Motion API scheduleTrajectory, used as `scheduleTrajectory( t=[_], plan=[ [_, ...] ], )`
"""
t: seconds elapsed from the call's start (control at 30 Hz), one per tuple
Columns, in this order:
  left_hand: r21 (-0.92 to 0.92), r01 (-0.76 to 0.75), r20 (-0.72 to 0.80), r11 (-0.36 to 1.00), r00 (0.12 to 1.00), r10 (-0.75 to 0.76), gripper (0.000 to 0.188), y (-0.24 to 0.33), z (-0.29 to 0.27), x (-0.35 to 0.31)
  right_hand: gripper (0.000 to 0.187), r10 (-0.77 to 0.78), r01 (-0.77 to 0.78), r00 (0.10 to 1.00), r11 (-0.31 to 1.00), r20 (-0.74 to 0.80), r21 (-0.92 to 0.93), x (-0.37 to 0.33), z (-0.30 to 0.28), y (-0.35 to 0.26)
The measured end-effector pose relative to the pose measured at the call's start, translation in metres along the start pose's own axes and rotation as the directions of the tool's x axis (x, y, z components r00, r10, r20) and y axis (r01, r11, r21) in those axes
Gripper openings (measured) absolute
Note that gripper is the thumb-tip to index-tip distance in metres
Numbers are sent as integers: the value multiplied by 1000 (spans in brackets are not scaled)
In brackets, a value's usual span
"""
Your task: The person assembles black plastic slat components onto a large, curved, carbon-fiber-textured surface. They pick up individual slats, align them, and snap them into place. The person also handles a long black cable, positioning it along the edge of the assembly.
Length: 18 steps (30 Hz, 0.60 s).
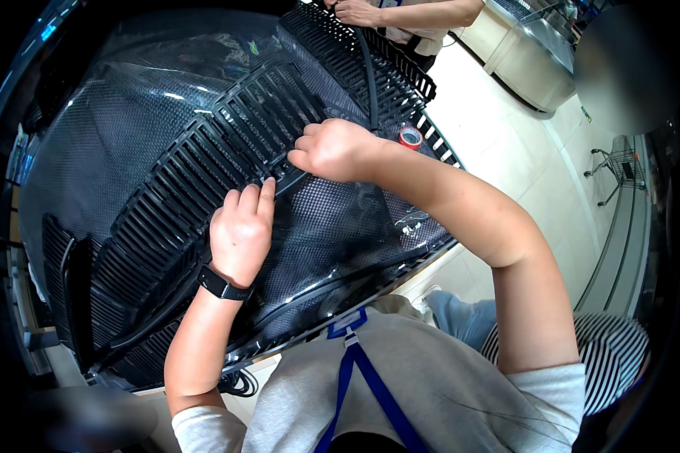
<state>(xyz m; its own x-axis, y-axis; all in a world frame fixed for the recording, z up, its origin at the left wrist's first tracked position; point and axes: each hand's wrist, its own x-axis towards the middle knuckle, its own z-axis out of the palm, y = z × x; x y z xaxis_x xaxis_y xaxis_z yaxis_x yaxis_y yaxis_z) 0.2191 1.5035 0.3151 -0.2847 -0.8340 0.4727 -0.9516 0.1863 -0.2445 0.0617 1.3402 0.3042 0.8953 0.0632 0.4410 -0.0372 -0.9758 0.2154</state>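
A black slatted plastic grate [196,155] runs diagonally over a black textured sheet [332,219] with a glossy, film-like surface. My left hand [239,230], a dark watch on its wrist, rests at the grate's near edge with its fingers stretched out. Just to the right, my right hand [334,151] is closed in a fist by the grate's right end. Its curled fingers hide whatever may be in them. A roll of red tape [410,138] lies beyond my right wrist.
Another person's hand [359,12] is at a second black grate [332,53] at the far side, where a black strip [369,75] hangs down. A black slatted piece [66,279] stands at the left. A shopping cart [623,170] and a pale counter [525,64] are at the right.
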Motion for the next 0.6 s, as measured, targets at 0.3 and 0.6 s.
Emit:
scheduleTrajectory(
  t=[0.3, 0.6],
  plan=[
    [27, 16, 72, 1000, 997, -18, 36, 6, -7, -2, 6, 103, -109, 992, 990, -74, -84, 2, 5, -8],
    [-10, 11, 76, 1000, 997, -10, 35, 6, -5, -3, 2, 246, -242, 969, 956, 0, -167, 1, 10, -19]
  ],
)
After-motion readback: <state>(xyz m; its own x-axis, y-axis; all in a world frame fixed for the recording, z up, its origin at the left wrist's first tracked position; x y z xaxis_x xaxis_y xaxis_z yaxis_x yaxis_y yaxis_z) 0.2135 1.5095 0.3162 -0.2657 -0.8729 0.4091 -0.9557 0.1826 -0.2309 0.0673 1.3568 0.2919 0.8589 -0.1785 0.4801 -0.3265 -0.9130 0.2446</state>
